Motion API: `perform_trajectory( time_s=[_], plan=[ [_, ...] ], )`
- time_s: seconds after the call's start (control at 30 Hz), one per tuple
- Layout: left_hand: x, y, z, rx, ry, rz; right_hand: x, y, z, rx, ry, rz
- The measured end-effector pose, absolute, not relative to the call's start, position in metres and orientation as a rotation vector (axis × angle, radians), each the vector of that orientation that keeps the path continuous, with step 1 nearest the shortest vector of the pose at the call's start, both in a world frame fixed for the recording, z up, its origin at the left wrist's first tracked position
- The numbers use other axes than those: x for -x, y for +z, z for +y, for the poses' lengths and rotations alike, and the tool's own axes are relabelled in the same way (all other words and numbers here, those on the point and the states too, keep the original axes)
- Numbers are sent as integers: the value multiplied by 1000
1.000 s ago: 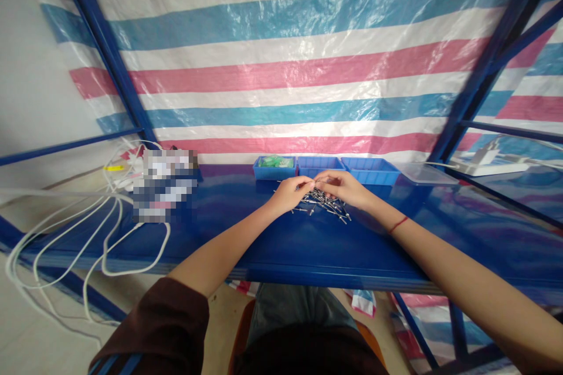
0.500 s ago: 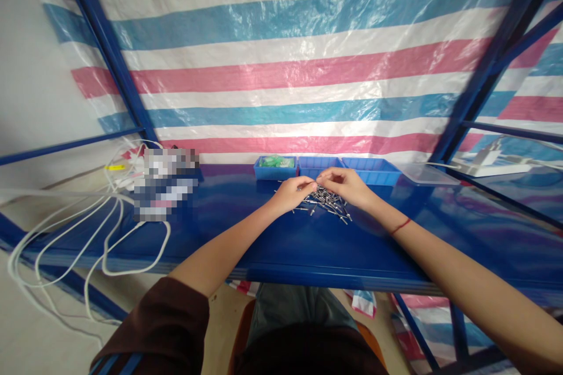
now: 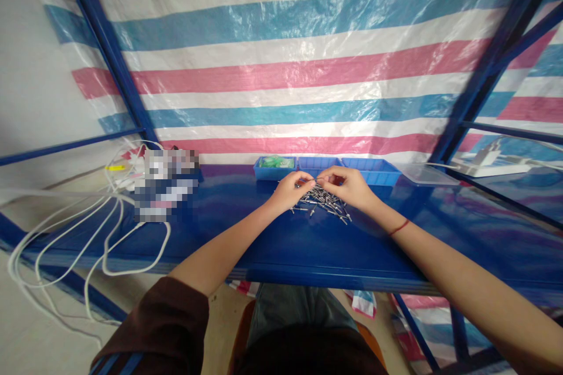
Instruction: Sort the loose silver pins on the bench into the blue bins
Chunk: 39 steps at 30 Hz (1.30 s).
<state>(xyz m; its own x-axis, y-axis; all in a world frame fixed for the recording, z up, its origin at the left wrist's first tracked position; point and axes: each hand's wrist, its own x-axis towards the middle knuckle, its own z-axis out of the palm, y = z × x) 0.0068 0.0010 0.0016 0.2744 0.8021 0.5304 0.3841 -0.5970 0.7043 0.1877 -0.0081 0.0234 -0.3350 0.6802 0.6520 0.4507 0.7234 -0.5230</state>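
Loose silver metal pieces that look like blind rivets (image 3: 329,202) lie heaped on the blue table. Above the back of this heap my left hand (image 3: 294,188) is closed in a pinch, thumb against index finger. My right hand (image 3: 347,184) pinches too, its fingertips almost meeting those of the left. A tiny dark bit shows between the two sets of fingertips, too small to name. Both hands partly cover the heap.
Behind the hands stand a blue bin with green-and-white contents (image 3: 275,173), a middle blue bin (image 3: 320,163) and a right blue bin (image 3: 373,171). A clear plastic lid (image 3: 428,174) and white power strip (image 3: 495,167) lie right. White cables (image 3: 105,246) loop over the left edge.
My left hand has shifted slightly up and its thumb and fingers have changed position. My right hand stays nearly in place, still pinching.
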Motion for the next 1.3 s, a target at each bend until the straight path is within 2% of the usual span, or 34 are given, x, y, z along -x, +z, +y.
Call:
perform_trajectory(
  time_s=[0.33,0.53,0.67,0.77,1.13,1.2,1.3],
  plan=[
    [-6,0,1,-2167,1322,1168,-200,16,12,1015,176,-2064],
    [-1,-2,-8,-2675,935,1223,-245,13,42,1498,206,-1624],
    [-3,-4,-11,-2740,656,1254,-278,10,55,1715,227,-1420],
    [-3,-5,-10,-2760,591,1254,-287,10,56,1778,201,-1444],
    [-2,-5,-9,-2845,625,1252,-250,24,34,1622,141,-1734],
    [-3,-5,-10,-2843,663,1260,-241,24,29,1494,220,-1895],
    [-5,-4,-10,-2760,800,1289,-226,21,20,1213,544,-2125]
  ],
)
